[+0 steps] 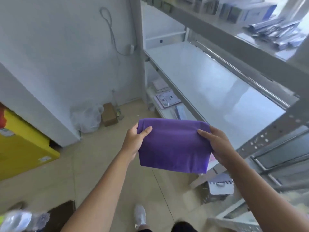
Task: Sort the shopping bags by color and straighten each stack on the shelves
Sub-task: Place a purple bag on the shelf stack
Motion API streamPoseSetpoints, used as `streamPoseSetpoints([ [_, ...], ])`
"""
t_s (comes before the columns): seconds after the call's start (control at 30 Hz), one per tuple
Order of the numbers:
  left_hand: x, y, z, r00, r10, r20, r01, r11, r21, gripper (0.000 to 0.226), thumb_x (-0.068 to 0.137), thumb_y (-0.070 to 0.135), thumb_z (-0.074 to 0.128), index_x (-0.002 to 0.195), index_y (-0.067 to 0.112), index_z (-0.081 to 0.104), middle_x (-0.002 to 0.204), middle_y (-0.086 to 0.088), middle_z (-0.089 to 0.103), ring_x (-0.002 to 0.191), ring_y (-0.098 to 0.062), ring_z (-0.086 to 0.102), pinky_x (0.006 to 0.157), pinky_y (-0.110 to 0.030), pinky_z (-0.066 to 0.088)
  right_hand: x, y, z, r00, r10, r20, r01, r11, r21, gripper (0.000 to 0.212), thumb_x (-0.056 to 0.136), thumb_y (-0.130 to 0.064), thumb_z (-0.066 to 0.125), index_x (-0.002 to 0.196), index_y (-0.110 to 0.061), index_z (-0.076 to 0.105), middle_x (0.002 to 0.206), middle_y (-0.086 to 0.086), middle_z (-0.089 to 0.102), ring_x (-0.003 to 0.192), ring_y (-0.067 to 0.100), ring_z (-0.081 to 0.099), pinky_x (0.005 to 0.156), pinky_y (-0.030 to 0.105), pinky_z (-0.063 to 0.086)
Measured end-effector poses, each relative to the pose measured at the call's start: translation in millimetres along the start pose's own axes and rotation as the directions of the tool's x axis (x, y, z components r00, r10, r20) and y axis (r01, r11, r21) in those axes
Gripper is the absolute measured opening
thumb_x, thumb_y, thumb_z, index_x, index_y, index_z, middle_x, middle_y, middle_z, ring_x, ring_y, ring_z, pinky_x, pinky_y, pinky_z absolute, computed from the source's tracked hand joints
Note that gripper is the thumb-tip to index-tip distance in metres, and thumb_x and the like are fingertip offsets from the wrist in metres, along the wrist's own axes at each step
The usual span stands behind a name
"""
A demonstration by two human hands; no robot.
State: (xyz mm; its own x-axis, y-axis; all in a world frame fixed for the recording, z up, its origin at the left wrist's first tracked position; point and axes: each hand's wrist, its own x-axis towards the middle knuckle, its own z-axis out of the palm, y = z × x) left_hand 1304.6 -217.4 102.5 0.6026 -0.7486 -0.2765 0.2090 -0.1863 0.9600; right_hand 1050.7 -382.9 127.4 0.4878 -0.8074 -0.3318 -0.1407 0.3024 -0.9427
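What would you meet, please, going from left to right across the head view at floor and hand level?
Yellow box → white plastic bag → brown cardboard box → left hand → purple bag → right hand → grey shelf upright.

We've only one view: head cam, wide-angle, looking fwd and steeply down from standing height. Our forearms run up from the bottom edge, floor and a shoe below, shelf unit close on the right, wall ahead-left
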Motion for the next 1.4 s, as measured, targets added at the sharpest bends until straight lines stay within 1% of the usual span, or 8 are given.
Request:
streamPoseSetpoints([
  [0.33,225.0,88.3,32.7,0.971,0.004,0.238,-0.027,0.995,0.096,0.03,0.09,0.032,0.077,0.119,0.024,0.072,0.114,0.001,0.078,0.108,-0.023,0.074,0.104,-0.053,0.055,145.2,-72.6,15.9,0.971,-0.025,-0.237,0.051,0.994,0.102,0.023,0.097,-0.012,0.067,0.119,-0.011,0.074,0.111,0.013,0.078,0.096,0.029,0.076,0.081,0.037,0.062],
  [0.57,376.2,116.3,57.5,0.958,-0.033,0.284,0.016,0.998,0.063,0.023,0.1,0.029,0.069,0.122,0.026,0.07,0.122,0.004,0.076,0.11,-0.018,0.074,0.101,-0.039,0.056,289.7,-83.7,13.3,0.955,0.011,-0.295,0.035,0.988,0.15,0.027,0.094,-0.016,0.071,0.121,-0.013,0.073,0.117,0.014,0.076,0.107,0.036,0.073,0.099,0.05,0.057],
  [0.83,518.5,153.9,86.1,0.873,-0.125,0.47,0.111,0.992,0.057,0.041,0.093,0.013,0.068,0.133,0.017,0.065,0.127,-0.012,0.073,0.108,-0.029,0.072,0.099,-0.045,0.055,398.6,-131.1,16.6,0.92,0.079,-0.385,-0.005,0.982,0.191,0.025,0.096,-0.01,0.066,0.121,-0.009,0.072,0.114,0.014,0.077,0.095,0.026,0.075,0.087,0.041,0.062],
  [0.93,562.8,180.1,116.0,0.831,-0.063,0.553,0.005,0.994,0.107,0.05,0.081,0.007,0.068,0.131,0.01,0.064,0.117,-0.013,0.074,0.101,-0.025,0.07,0.1,-0.046,0.052,430.1,-156.0,17.5,0.864,0.087,-0.495,0.025,0.976,0.216,0.028,0.079,-0.005,0.071,0.107,-0.007,0.074,0.098,0.015,0.075,0.082,0.025,0.073,0.09,0.049,0.056],
  [1.03,607.4,199.2,153.1,0.751,0.071,0.657,-0.124,0.992,0.034,0.064,0.072,0.001,0.067,0.135,0.003,0.06,0.126,-0.023,0.07,0.111,-0.035,0.068,0.108,-0.055,0.047,445.1,-179.7,10.4,0.753,0.005,-0.658,0.22,0.941,0.258,0.029,0.059,-0.007,0.073,0.088,-0.012,0.072,0.084,0.012,0.064,0.072,0.025,0.064,0.076,0.04,0.051],
  [1.2,659.0,212.1,202.8,0.616,0.103,0.781,-0.109,0.993,-0.045,0.065,0.079,0.001,0.07,0.141,0.015,0.058,0.131,-0.022,0.068,0.116,-0.041,0.068,0.102,-0.056,0.055,447.1,-176.2,-2.1,0.561,-0.12,-0.819,0.472,0.859,0.197,0.027,0.07,-0.002,0.067,0.094,-0.013,0.062,0.085,0.008,0.059,0.072,0.023,0.058,0.067,0.031,0.05],
  [1.3,683.8,162.7,225.8,0.659,-0.024,0.751,-0.171,0.968,0.181,0.071,0.063,0.024,0.081,0.132,0.02,0.067,0.12,-0.012,0.075,0.105,-0.031,0.075,0.098,-0.057,0.057,461.8,-131.2,-0.5,0.497,-0.087,-0.864,0.317,0.945,0.087,0.02,0.076,-0.001,0.058,0.083,-0.018,0.065,0.071,-0.001,0.062,0.06,0.014,0.056,0.057,0.024,0.045],
  [1.4,694.7,102.7,243.2,0.683,-0.088,0.725,-0.226,0.919,0.324,0.074,0.06,0.019,0.078,0.133,0.012,0.066,0.112,-0.017,0.076,0.094,-0.032,0.075,0.092,-0.056,0.06,478.2,-75.9,-11.3,0.478,0.0,-0.878,0.027,1.0,0.015,0.016,0.073,-0.007,0.06,0.085,-0.015,0.067,0.068,0.0,0.064,0.053,0.014,0.057,0.055,0.027,0.046],
])
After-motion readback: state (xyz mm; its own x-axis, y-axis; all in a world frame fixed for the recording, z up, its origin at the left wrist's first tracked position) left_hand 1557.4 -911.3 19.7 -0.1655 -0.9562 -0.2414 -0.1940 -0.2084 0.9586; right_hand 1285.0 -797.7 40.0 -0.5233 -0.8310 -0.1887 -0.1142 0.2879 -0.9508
